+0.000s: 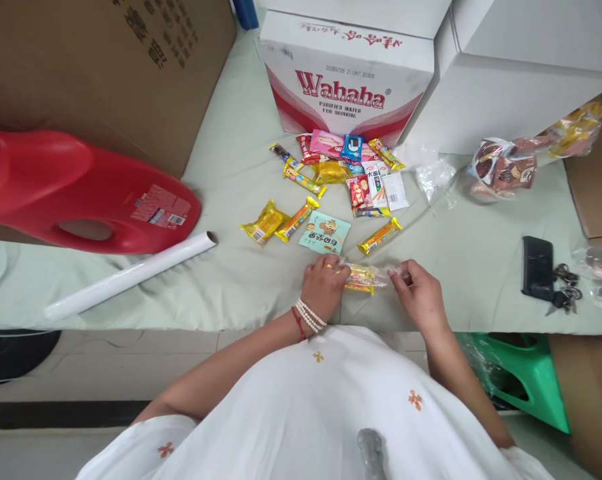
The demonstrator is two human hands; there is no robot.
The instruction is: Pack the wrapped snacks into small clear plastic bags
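Note:
Near the table's front edge, my left hand [325,285] is closed on one end of a clear plastic bag [379,275] with small yellow-wrapped snacks [359,279] in it. My right hand [421,292] pinches the bag's other end between thumb and fingers, so the film stretches between both hands. Just beyond lie a mint-green snack packet [325,233], a yellow snack stick [381,236], another yellow stick [298,219] and a puffy yellow packet [265,223]. Farther back is a loose pile with a blue packet [352,147], a pink packet [327,143] and a red-and-white packet [375,187].
A Wahaha water carton [345,80] stands behind the pile. At left are a red jug [81,193] and a white tube [131,277]. On the right lie crumpled clear plastic [435,180], a brown snack bag [503,170], a black phone-like item [537,268] and keys [565,293].

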